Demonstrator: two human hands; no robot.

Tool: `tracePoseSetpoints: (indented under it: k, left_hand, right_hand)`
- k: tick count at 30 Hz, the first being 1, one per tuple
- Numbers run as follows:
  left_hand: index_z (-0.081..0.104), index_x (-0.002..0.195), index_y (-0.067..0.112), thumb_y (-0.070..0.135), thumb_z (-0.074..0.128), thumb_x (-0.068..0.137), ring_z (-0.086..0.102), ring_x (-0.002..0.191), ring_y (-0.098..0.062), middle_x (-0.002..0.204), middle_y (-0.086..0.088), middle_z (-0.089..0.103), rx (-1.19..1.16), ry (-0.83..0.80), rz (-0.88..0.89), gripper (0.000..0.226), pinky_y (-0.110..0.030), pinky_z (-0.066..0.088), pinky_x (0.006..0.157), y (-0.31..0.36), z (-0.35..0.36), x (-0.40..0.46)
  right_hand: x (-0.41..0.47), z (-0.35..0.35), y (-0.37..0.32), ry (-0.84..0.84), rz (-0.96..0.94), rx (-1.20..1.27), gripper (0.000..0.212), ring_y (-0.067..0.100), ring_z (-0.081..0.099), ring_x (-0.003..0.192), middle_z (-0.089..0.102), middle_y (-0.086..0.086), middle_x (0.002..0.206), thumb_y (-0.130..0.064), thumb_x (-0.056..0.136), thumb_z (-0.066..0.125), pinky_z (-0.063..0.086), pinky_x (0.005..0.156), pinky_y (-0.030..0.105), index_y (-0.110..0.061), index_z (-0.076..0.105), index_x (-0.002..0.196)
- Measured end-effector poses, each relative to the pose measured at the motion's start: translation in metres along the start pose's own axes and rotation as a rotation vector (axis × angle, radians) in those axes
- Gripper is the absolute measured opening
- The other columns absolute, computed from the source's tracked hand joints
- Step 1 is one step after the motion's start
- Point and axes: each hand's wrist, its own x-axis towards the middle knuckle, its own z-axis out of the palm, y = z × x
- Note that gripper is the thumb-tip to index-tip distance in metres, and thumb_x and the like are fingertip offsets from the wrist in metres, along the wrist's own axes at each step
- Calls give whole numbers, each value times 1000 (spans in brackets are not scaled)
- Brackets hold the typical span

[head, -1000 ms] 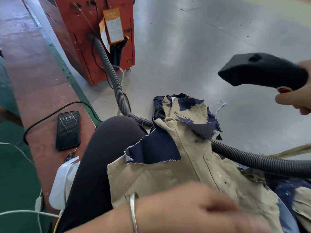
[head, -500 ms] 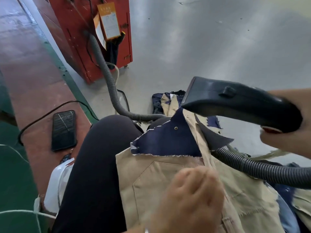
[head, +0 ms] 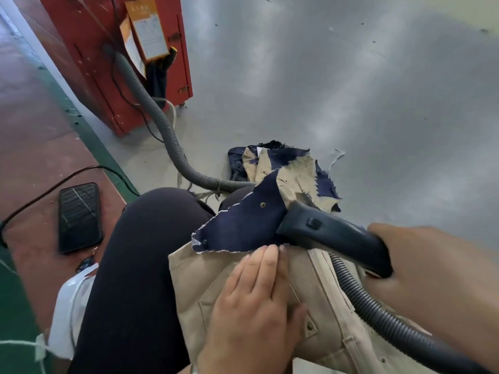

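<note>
A beige garment (head: 194, 282) with a frayed navy flap (head: 243, 225) lies over my lap, its far end draped onto the floor. My left hand (head: 256, 300) presses flat on the beige cloth, fingers straight, fingertips at the navy flap's edge. My right hand (head: 432, 279) grips the handle of a black suction nozzle (head: 332, 236). The nozzle's mouth rests on the navy flap, just beyond my left fingertips. A grey ribbed hose (head: 378, 317) runs from the nozzle across the garment.
The hose (head: 162, 125) curves back over the grey floor (head: 351, 90) to a red machine (head: 113, 60) at the upper left. A black phone (head: 79, 217) with a cable lies on the reddish strip at left. My dark-trousered leg (head: 140, 265) sits beside a white object (head: 70, 300).
My right hand has brought the nozzle down and nearer, onto the navy flap. My left hand has slid forward and flattened on the beige cloth.
</note>
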Motion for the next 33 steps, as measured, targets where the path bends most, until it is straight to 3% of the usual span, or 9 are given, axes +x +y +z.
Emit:
tracePoseSetpoints:
  k: [2, 9, 13, 15, 17, 19, 22, 27, 33]
  left_hand:
    - [64, 121, 4, 48, 46, 79, 61, 111, -24, 122, -11, 63, -8, -11, 5, 63, -35, 43, 99, -3, 2, 0]
    - [60, 126, 5, 48, 48, 79, 58, 116, -23, 127, -10, 60, -4, -2, 11, 64, -39, 48, 97, -2, 2, -2]
    - [59, 127, 5, 49, 49, 80, 58, 116, -21, 126, -8, 60, 6, 12, 11, 65, -37, 49, 96, -4, 2, -1]
    - [60, 126, 4, 49, 50, 78, 60, 113, -22, 123, -8, 61, 11, 29, 9, 66, -39, 50, 94, -3, 3, -1]
    - [61, 124, 4, 50, 51, 76, 62, 109, -24, 119, -9, 63, 22, 53, -3, 68, -37, 50, 93, -4, 5, -1]
    - [62, 122, 3, 51, 49, 76, 63, 105, -26, 117, -11, 64, 40, 79, -14, 68, -38, 44, 94, -4, 7, -1]
    - [63, 121, 3, 51, 46, 77, 61, 106, -26, 117, -12, 64, 56, 96, -16, 68, -37, 37, 95, -5, 9, -2]
    - [62, 123, 4, 51, 48, 77, 47, 113, -24, 120, -12, 62, 38, 106, -6, 68, -38, 36, 96, -6, 14, -2]
    - [65, 119, 5, 51, 50, 74, 62, 106, -25, 117, -9, 64, 5, 95, -13, 66, -37, 40, 92, -5, 12, 0]
  right_hand:
    - [8, 1, -7, 100, 14, 11, 20, -3, 40, 56, 48, -15, 67, -48, 82, 61, 27, 45, 18, -35, 45, 82]
    - [69, -25, -18, 209, -6, 329, 20, 26, 64, 67, 65, 2, 72, -23, 76, 70, 41, 53, 26, -22, 63, 95]
    - [48, -48, 10, 291, -90, 485, 12, 9, 58, 36, 64, -8, 48, -22, 69, 71, 43, 45, 26, -24, 61, 75]
    - [27, -48, 15, 278, -108, 410, 21, 11, 55, 36, 61, -25, 54, -30, 59, 68, 43, 45, 27, -38, 62, 77]
    - [9, -36, 13, 200, -88, 310, 35, 7, 53, 43, 62, -24, 59, -31, 54, 70, 41, 48, 28, -53, 58, 78]
    - [2, -14, 14, 99, -38, 240, 17, 8, 55, 53, 59, -5, 52, -29, 60, 72, 42, 52, 29, -36, 58, 66]
    - [-1, 7, 11, -4, -13, 110, 16, 4, 56, 62, 57, -9, 61, -37, 69, 64, 44, 55, 23, -34, 48, 71]
    - [16, 7, -11, 102, 0, 79, 17, 2, 48, 58, 53, -12, 63, -41, 74, 62, 32, 48, 24, -33, 48, 77]
    - [66, -16, -39, 176, -22, 114, 18, 11, 53, 58, 57, -7, 70, -29, 75, 67, 29, 45, 20, -25, 58, 90]
